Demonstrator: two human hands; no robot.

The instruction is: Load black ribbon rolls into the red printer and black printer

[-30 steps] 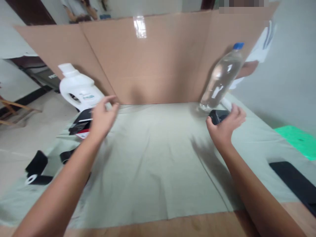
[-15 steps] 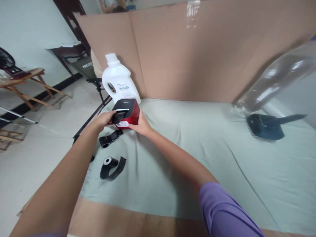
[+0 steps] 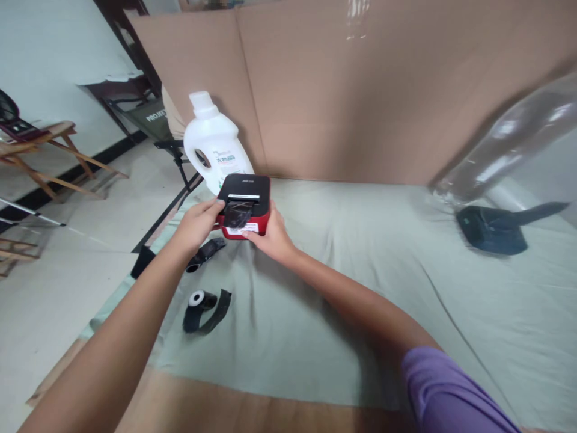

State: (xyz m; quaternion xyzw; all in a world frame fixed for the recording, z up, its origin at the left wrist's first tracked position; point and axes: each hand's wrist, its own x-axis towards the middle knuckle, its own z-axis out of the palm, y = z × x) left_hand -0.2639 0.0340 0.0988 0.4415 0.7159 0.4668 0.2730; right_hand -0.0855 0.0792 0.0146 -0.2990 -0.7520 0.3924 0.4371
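A small red and black label printer (image 3: 241,187) is held between my two hands, its black top tilted toward me. From its slot hangs a dark, shiny strip (image 3: 238,214), and a white sticker sits on the red front. My left hand (image 3: 197,225) is closed on the printer's left side. On the opposite side, my right hand (image 3: 276,236) grips the lower corner, thumb across the front. Below them on the cloth lie a black roll with a loose end (image 3: 195,313) and another black roll (image 3: 206,255), partly hidden by my left hand.
A white jug (image 3: 215,141) stands behind the printer against a cardboard panel (image 3: 324,96). To the right lie a dark dustpan-like scoop (image 3: 491,230) and a clear plastic-wrapped bundle (image 3: 509,138). Pale green cloth (image 3: 342,252) covers the table. At left are a folding chair (image 3: 146,117) and wooden stool (image 3: 58,135).
Both hands have moved the printer to the right and turned it, so its top and front now face me more. The strip in its slot shows more fully.
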